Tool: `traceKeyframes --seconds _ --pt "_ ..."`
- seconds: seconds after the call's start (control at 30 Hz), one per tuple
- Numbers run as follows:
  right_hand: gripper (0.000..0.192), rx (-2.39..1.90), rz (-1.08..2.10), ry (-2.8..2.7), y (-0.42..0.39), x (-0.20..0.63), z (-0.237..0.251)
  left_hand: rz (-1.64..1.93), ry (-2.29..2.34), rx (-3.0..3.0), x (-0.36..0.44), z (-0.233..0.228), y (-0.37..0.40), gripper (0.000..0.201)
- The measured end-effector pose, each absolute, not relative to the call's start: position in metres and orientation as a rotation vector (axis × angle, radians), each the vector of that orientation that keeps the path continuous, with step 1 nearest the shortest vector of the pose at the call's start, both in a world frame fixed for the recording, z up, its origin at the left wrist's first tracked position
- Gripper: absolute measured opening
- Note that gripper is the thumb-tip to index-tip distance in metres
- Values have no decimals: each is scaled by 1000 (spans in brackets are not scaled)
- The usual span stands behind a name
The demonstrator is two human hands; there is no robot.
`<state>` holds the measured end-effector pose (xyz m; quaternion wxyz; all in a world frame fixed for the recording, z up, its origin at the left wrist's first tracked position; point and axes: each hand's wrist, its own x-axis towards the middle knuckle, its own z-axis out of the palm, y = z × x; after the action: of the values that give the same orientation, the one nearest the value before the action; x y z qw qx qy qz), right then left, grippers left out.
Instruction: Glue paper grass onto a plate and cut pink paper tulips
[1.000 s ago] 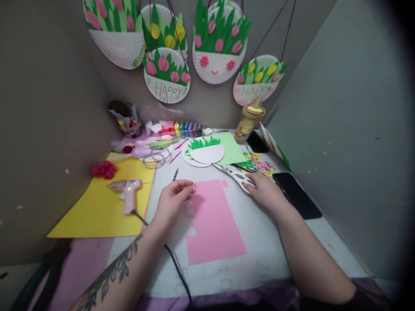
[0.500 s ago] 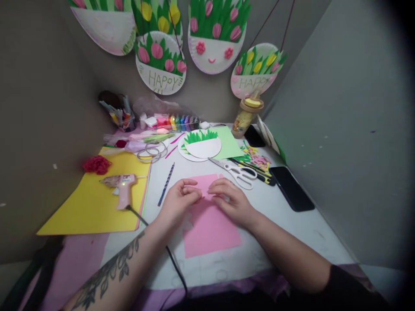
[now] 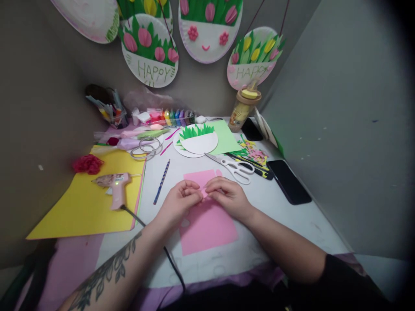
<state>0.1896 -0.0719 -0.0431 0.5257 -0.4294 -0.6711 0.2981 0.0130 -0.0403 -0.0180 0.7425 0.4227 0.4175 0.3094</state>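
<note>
Over a sheet of pink paper [image 3: 210, 231] my two hands meet, fingertips nearly touching. Between them is a small pink paper piece [image 3: 204, 193], its outline mostly hidden by the fingers. My left hand [image 3: 183, 198] pinches it from the left with thumb and fingers. From the right, my right hand [image 3: 228, 196] pinches it too. White-handled scissors [image 3: 238, 169] lie just beyond the right hand, blades pointing left. Behind the hands rests a cut paper plate with green paper grass [image 3: 199, 142]. A dark blue pencil [image 3: 161, 181] lies left of the left hand.
A pink glue gun [image 3: 119, 188] lies on yellow paper [image 3: 81, 207] at left, its cord running under my left forearm. At right are a black phone [image 3: 289, 181], paper scraps [image 3: 254, 151] and a lidded cup [image 3: 243, 110]. Decorated plates [image 3: 151, 69] hang on the wall.
My hands have come closer together, and the small pink paper piece now shows between the fingertips. The whole view has shifted slightly, with the table items appearing higher and further left.
</note>
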Motion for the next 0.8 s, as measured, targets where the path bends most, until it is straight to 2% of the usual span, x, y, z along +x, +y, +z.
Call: traceKeyframes --seconds 0.1,0.33,0.8 --pt "15 -1060 699 -1544 -72 189 -42 740 913 1007 11 -17 -42 22" --pt "13 -1083 602 -1457 -76 185 -37 903 929 1633 6 -18 -47 13" --pt "9 -1026 599 -1494 -81 179 -31 984 1002 1689 7 -15 -47 5"
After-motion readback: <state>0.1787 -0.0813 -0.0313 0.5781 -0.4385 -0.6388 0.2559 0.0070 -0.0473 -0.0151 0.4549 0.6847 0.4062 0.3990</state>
